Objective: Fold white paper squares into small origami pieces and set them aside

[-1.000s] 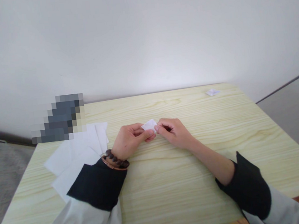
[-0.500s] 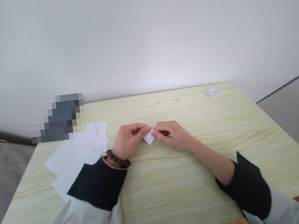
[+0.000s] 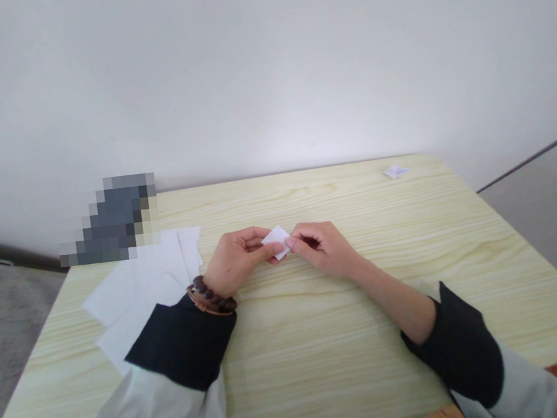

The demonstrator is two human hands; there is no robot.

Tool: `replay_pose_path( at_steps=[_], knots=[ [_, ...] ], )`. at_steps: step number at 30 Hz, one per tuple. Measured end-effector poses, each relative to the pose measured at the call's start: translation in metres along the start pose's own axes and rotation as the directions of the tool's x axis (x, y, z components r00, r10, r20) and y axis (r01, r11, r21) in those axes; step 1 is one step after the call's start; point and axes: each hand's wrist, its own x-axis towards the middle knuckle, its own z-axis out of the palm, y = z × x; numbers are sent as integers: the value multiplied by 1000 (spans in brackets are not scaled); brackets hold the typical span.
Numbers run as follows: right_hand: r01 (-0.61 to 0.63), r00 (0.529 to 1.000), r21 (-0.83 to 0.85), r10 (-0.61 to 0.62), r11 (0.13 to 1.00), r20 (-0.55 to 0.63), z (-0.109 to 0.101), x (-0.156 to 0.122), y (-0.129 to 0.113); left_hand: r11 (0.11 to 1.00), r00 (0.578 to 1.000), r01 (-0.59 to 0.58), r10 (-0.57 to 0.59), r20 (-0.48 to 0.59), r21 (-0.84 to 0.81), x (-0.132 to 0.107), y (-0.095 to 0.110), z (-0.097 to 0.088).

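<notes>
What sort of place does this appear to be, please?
Probably a plain indoor room, perhaps at home: a wood-grain table stands by a white wall, with loose paper sheets on it.

White paper (image 3: 277, 234): small, smooth-faced square.
Corners: one points far, another right.
Grip: I pinch it from left and right.
Place: mid-scene.

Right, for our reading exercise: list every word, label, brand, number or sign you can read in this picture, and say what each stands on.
"TDOOR": dark letters on the left sleeve, upside down to the camera; the T is less clear and any letters before it are not visible.
Pixelated dark object: too blurred to read.
No readable text on the held paper, white sheets or small far piece.
</notes>
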Motion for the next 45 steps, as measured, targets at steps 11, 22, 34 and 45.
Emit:
replay_pose_path(
  at_steps=[11, 22, 34, 45],
  knots=[
    [-61, 995, 3, 61, 998, -75, 1, 0, 1, 998, 1000, 17, -17, 8, 55, 3, -2, -4],
    [-103, 983, 52, 110, 993, -148, 1, 1, 2, 994, 994, -109, 109, -13, 22, 3, -7, 1],
    [-30, 983, -185, -5, 982, -184, 6, 4, 7, 668, 888, -381, 457, 51, 639, 4, -11, -8],
    [55, 996, -211, -67, 976, -50, 3, 2, 10, 671, 909, -324, 416, 24, 667, 5, -8, -7]
  ],
)
